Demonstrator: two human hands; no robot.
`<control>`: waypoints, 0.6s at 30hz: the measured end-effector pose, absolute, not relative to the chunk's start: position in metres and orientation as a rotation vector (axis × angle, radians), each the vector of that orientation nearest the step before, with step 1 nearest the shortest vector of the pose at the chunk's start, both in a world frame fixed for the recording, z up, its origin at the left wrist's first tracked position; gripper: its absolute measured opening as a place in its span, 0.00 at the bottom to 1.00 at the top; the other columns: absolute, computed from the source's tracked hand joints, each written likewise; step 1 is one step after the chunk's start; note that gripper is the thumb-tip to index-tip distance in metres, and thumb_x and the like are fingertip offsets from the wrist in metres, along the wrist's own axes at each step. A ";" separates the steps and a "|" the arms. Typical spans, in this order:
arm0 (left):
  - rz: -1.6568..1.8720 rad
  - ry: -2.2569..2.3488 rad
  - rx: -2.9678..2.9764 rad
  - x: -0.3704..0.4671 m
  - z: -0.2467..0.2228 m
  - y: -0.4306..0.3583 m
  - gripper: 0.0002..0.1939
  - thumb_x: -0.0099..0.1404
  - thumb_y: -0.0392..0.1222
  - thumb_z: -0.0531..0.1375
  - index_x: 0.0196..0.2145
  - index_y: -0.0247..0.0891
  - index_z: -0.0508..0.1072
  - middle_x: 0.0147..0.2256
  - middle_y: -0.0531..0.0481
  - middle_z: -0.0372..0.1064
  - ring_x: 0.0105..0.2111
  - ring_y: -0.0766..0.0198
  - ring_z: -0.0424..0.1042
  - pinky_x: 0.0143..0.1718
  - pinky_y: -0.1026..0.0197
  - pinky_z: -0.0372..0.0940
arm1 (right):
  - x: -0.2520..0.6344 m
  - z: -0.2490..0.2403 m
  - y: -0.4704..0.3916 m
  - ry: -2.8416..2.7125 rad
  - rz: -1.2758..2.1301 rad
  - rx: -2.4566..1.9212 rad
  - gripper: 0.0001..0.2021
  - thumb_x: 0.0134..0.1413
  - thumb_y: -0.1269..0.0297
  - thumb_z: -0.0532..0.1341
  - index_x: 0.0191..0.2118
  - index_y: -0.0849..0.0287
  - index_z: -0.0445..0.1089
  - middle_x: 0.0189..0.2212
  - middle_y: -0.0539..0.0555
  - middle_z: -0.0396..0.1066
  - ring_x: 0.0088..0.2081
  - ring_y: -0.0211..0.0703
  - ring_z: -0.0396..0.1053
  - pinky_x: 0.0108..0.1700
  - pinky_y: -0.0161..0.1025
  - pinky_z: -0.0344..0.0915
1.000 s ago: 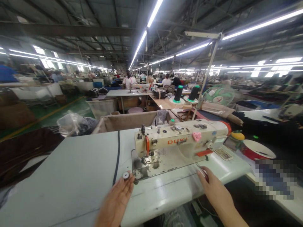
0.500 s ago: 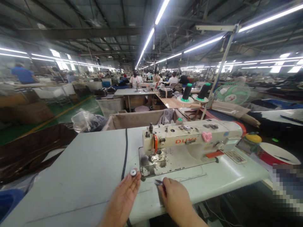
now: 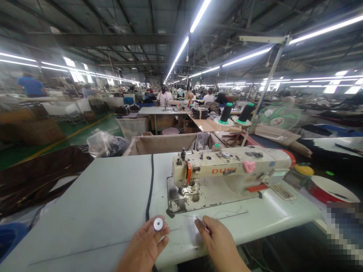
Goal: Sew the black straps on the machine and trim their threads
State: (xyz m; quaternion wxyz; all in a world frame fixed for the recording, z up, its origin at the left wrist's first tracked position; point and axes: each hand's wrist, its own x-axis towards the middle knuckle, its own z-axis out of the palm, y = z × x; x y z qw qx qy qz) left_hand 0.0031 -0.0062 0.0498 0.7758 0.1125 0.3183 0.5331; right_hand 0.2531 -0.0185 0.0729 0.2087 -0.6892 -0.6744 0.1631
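My left hand [image 3: 147, 243] is palm up near the table's front edge, holding a bobbin [image 3: 158, 224] with a pale round face between thumb and fingers. To its right, my right hand [image 3: 218, 240] is closed around small thread snips [image 3: 199, 222], their pointed metal tip facing up and left. Most of the snips is hidden inside the fingers. Both hands are in front of the sewing machine [image 3: 227, 162], apart from it and from each other. A dark strap [image 3: 150, 185] runs across the white table [image 3: 113, 196] beyond my left hand.
Two black thread cones [image 3: 225, 113] stand behind the machine near a metal pole [image 3: 266, 87]. A green fan [image 3: 279, 116] and a red-rimmed bowl [image 3: 331, 190] are at right. A fabric-lined bin [image 3: 161, 145] sits behind the table. Several people work farther back.
My left hand has drawn back toward me, tilting the bobbin so its face shows more. My right hand has shifted slightly right, and the snips' tip now points more upward.
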 end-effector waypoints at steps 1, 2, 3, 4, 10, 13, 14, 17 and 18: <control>1.113 0.676 0.300 0.004 0.050 -0.009 0.23 0.51 0.43 0.82 0.44 0.36 0.86 0.40 0.41 0.83 0.42 0.52 0.83 0.45 0.57 0.76 | 0.252 0.074 -0.023 -1.879 0.457 -1.793 0.20 0.77 0.54 0.56 0.29 0.53 0.67 0.27 0.51 0.76 0.33 0.47 0.75 0.35 0.39 0.64; 1.075 0.675 0.360 0.006 0.052 -0.013 0.24 0.52 0.46 0.82 0.44 0.37 0.86 0.41 0.40 0.83 0.44 0.52 0.82 0.46 0.57 0.75 | 0.249 0.075 -0.027 -1.875 0.453 -1.637 0.19 0.78 0.56 0.52 0.32 0.54 0.69 0.29 0.52 0.76 0.34 0.46 0.76 0.37 0.38 0.67; 1.035 0.683 0.423 0.009 0.054 -0.016 0.24 0.53 0.48 0.82 0.45 0.37 0.86 0.42 0.40 0.83 0.45 0.53 0.82 0.48 0.57 0.74 | 0.246 0.076 -0.030 -1.871 0.442 -1.469 0.18 0.79 0.60 0.50 0.38 0.54 0.72 0.33 0.52 0.78 0.37 0.44 0.77 0.40 0.37 0.70; 0.991 0.687 0.492 0.013 0.057 -0.019 0.24 0.54 0.49 0.81 0.45 0.36 0.85 0.43 0.39 0.82 0.46 0.53 0.81 0.49 0.58 0.73 | 0.242 0.078 -0.033 -1.890 0.427 -1.310 0.15 0.78 0.63 0.49 0.46 0.53 0.74 0.39 0.53 0.79 0.41 0.43 0.78 0.43 0.35 0.72; 0.898 0.568 0.800 0.027 0.063 -0.031 0.25 0.59 0.58 0.77 0.42 0.33 0.84 0.36 0.42 0.79 0.35 0.57 0.76 0.40 0.58 0.69 | 0.226 0.083 -0.038 -2.376 0.203 -0.993 0.27 0.72 0.42 0.59 0.67 0.52 0.67 0.52 0.60 0.81 0.48 0.52 0.82 0.47 0.40 0.80; 0.925 0.642 0.785 0.023 0.066 -0.039 0.25 0.58 0.59 0.78 0.40 0.32 0.85 0.36 0.38 0.80 0.38 0.50 0.79 0.44 0.54 0.71 | 0.220 0.080 -0.039 -2.400 0.176 -0.970 0.28 0.75 0.41 0.51 0.65 0.55 0.69 0.48 0.61 0.82 0.44 0.53 0.82 0.42 0.41 0.81; 0.933 0.655 0.752 0.021 0.066 -0.041 0.26 0.58 0.59 0.78 0.40 0.32 0.85 0.36 0.38 0.80 0.39 0.48 0.79 0.45 0.52 0.72 | 0.218 0.079 -0.039 -2.374 0.179 -0.948 0.26 0.77 0.44 0.49 0.65 0.55 0.68 0.47 0.61 0.82 0.44 0.52 0.82 0.41 0.41 0.81; 0.961 0.675 0.637 0.017 0.063 -0.050 0.25 0.58 0.59 0.77 0.41 0.33 0.85 0.35 0.38 0.79 0.39 0.46 0.80 0.46 0.48 0.73 | 0.211 0.079 -0.039 -2.300 0.196 -0.856 0.22 0.79 0.51 0.47 0.67 0.54 0.66 0.44 0.59 0.81 0.41 0.49 0.82 0.39 0.39 0.80; 0.975 0.690 0.613 0.015 0.061 -0.052 0.25 0.58 0.58 0.77 0.41 0.34 0.85 0.35 0.38 0.79 0.39 0.47 0.80 0.46 0.49 0.73 | 0.208 0.079 -0.040 -2.294 0.200 -0.828 0.23 0.80 0.51 0.46 0.66 0.55 0.66 0.43 0.59 0.81 0.40 0.49 0.82 0.38 0.39 0.80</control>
